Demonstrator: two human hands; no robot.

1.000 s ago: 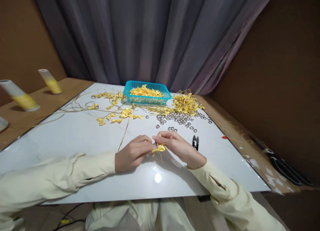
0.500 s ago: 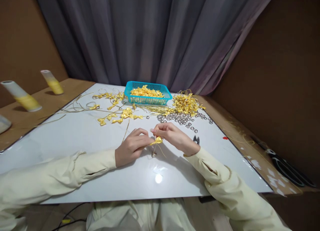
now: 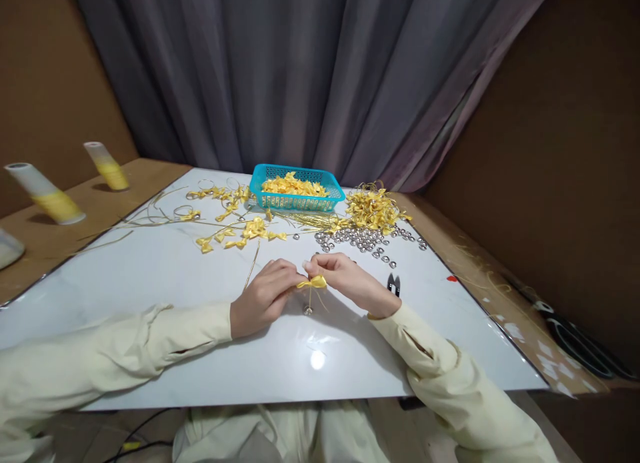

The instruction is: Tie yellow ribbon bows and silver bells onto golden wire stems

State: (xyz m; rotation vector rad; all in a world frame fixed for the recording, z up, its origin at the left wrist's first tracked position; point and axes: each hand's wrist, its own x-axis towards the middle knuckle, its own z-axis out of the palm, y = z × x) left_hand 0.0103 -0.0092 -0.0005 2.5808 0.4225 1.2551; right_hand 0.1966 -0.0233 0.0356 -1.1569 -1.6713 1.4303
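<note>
Between my two hands, above the white tabletop, is a yellow ribbon bow. My left hand pinches the bow's left side. The fingers of my right hand are closed just above the bow, apparently on the gold cord around it; the exact grip is too small to make out. Thin gold cord ends hang below the bow, and a small silver bell-like piece dangles from one of them. Beyond my hands lie loose yellow bows and a scatter of small silver pieces.
A teal basket of yellow bows stands at the back, beside a heap of corded bows. Small black snips lie near my right wrist. Large scissors are at the right edge, and two yellow-wound spools at the left.
My right hand has lowered slightly toward the bow, its fingers more closed. The bow has tilted flatter, and the silver piece still hangs beneath it.
</note>
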